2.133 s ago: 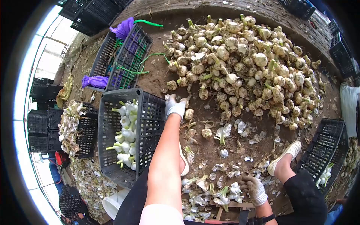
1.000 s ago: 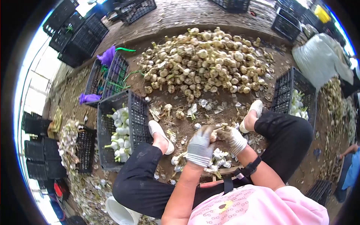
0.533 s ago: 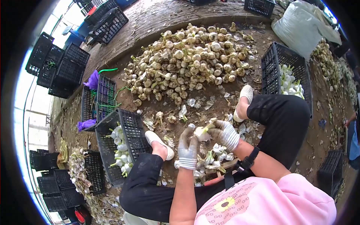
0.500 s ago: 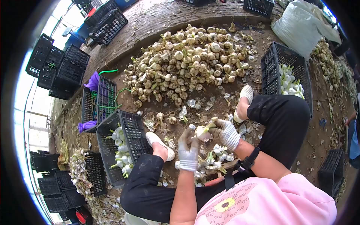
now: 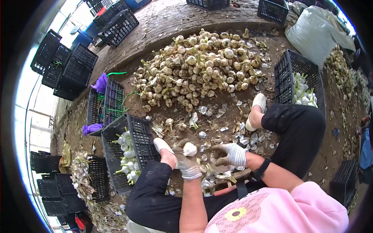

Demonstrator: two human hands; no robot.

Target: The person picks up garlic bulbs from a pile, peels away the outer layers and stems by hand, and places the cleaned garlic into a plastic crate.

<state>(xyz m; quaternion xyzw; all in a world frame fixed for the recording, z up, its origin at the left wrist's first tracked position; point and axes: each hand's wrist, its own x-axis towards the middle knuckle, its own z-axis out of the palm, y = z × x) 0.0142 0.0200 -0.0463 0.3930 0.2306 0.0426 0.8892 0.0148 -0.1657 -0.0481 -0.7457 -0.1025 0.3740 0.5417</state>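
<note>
A white, cleaned garlic bulb (image 5: 190, 149) rests in the fingers of my left hand (image 5: 187, 165), which wears a striped, soil-stained glove. To its right, my right hand (image 5: 230, 155) wears a matching glove, its fingers curled but apart, with nothing seen between them. Loose garlic skins (image 5: 210, 180) lie on the ground below both hands. Ahead is a large heap of dirty, unpeeled garlic bulbs (image 5: 194, 70). By my left foot a black crate (image 5: 143, 134) holds several clean white bulbs with green stems (image 5: 126, 155).
Another black crate (image 5: 283, 75) with clean garlic stands beyond my right knee, near a white sack (image 5: 311, 35). Purple mesh bags (image 5: 100, 83) hang on a crate at left. Stacked black crates (image 5: 79, 64) stand farther left. Part of another person in blue (image 5: 365, 149) shows at the right edge.
My hands have moved apart. The bulb, held between both before, is now in my left hand, lower and to the left, and its stem no longer shows. My right hand has opened.
</note>
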